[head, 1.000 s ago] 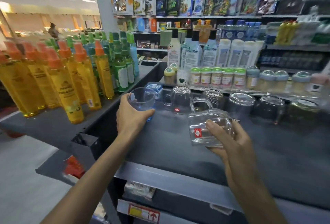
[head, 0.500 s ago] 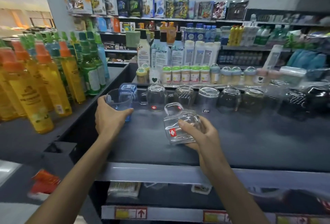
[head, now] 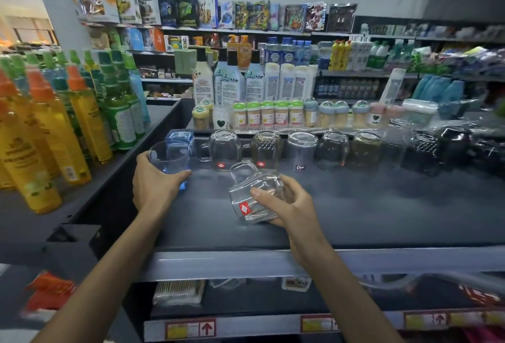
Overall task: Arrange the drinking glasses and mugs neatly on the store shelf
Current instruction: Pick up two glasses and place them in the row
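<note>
My left hand (head: 155, 188) grips a blue-tinted drinking glass (head: 170, 161), upright, at the left end of the dark shelf (head: 382, 214). A clear glass mug (head: 252, 195) with a handle and a red sticker is tilted on its side in my right hand (head: 287, 203), just above the shelf's middle. Behind them a row of several upturned glasses and mugs (head: 300, 151) runs along the back of the shelf, clear at the left and dark at the far right. Another blue glass (head: 180, 137) stands behind the one I hold.
Yellow and green spray bottles (head: 54, 129) crowd the adjoining shelf on the left. Small jars with green and blue lids (head: 273, 114) and tall white bottles (head: 229, 83) stand behind the glass row. A lower shelf with price labels (head: 191, 327) sits below.
Both hands kept their glassware. The view swung to the right, bringing more of the glass row into sight. The mug in my right hand sits a little lower and nearer the shelf.
</note>
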Available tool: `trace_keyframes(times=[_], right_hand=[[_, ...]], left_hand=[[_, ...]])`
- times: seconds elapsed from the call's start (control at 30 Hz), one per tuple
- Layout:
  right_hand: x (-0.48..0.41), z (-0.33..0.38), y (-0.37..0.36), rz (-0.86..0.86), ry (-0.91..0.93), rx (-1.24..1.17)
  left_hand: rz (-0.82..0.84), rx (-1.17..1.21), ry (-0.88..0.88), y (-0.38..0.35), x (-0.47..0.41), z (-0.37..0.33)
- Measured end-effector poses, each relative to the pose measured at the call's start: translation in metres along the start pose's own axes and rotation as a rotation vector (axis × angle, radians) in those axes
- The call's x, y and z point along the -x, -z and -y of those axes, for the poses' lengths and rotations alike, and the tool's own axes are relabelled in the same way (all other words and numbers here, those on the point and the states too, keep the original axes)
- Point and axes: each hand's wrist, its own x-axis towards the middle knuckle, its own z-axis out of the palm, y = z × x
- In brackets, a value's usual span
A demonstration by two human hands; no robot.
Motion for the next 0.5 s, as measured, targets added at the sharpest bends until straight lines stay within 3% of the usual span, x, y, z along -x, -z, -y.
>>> trace_keyframes(times=[0.5], right_hand=[[0.0046,0.0034,-0.0005,-0.007,0.002,0.032]], left_hand=[[0.041,-0.007,-0.017,0.0005,0.0036,0.0004]])
